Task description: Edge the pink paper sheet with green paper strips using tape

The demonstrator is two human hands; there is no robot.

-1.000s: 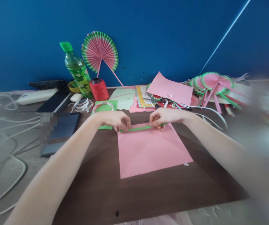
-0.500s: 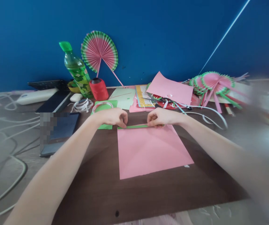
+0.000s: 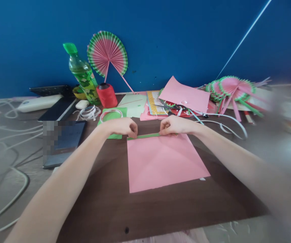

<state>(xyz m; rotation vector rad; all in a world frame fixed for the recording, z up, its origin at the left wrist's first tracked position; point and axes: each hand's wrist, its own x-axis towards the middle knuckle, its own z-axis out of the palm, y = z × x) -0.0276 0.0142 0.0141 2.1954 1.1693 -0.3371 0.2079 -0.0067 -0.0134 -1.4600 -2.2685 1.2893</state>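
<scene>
A pink paper sheet (image 3: pixel 162 162) lies flat on the dark brown table (image 3: pixel 160 206). A narrow green paper strip (image 3: pixel 145 136) runs along the sheet's far edge. My left hand (image 3: pixel 121 126) pinches the strip's left end with its fingertips. My right hand (image 3: pixel 175 125) pinches the strip's right end, and both hands press it down against the pink sheet's top edge. The strip's ends are hidden under my fingers.
Behind my hands lie a tape ring (image 3: pixel 111 114) on green paper, a red thread spool (image 3: pixel 106 95), a green bottle (image 3: pixel 81 74), a pink-green paper fan (image 3: pixel 107 54), scissors (image 3: pixel 175 109) on loose papers and several folded fans (image 3: pixel 230 87). A tablet (image 3: pixel 66 141) and cables (image 3: pixel 5 135) lie left.
The green strip has moved from lying slightly over the pink sheet up to its far edge. Both hands shifted a little away from me with it.
</scene>
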